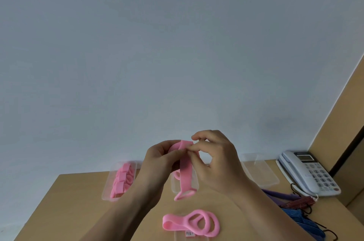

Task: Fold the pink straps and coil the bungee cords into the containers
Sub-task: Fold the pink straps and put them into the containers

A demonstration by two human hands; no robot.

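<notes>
Both my hands are raised above the wooden table (78, 201) and hold one pink strap (186, 173). My left hand (160, 159) grips its folded upper end, and my right hand (215, 159) pinches the same end with thumb and fingers. The strap's long tail hangs down, ending in a loop over a clear container (195, 183) in the middle. Another pink strap (192, 222) with ring-shaped ends lies folded on the near table. A clear container on the left (110, 187) holds several folded pink straps. Bungee cords (299, 204) in purple, red and blue lie at the right.
An empty-looking clear container (262, 170) sits at the back right, beside a white desk telephone (309, 172). A small clear packet with a label (189, 234) lies under the near strap. A plain wall rises behind the table; a wooden panel stands at the right.
</notes>
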